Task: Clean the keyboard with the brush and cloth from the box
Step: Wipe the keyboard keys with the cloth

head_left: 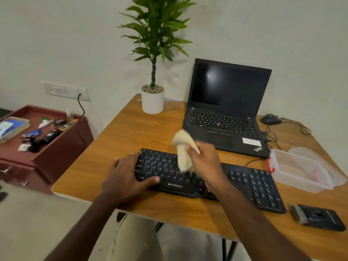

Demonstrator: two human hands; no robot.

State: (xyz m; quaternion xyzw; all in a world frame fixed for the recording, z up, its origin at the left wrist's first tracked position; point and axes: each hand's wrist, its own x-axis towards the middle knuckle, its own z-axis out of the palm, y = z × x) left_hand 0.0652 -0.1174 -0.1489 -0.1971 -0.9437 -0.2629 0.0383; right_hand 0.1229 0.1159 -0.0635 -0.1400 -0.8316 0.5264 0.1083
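Toward the front edge of the bench (131, 129), the black keyboard (250, 183) lies slightly askew, its left end under the left hand (125, 178). That hand lies flat with straight fingers (131, 157) a little spread across the end, the thumb resting on the bottom key row. Keeping that steady press looks wise, so the board does not slide while it is wiped.

Just right of it, the right hand (205, 162) has its fingers curled round a cream cloth (183, 149), bunched, one tail hanging down onto the middle keys. The cloth is blurred. A flatter fold would probably cover more keys per pass, and short strokes along each row, worked toward the number pad, should do best; the right half seems yet to be reached.

Near the front right corner lies the black brush (318, 217), bristles pointing left. Beyond it, at the right edge, stands the clear plastic box (299, 172) with its lid beside it.

"ZEBRONICS" reads on the keyboard's front lip; "ThinkPad" on the open laptop (227, 108) behind.
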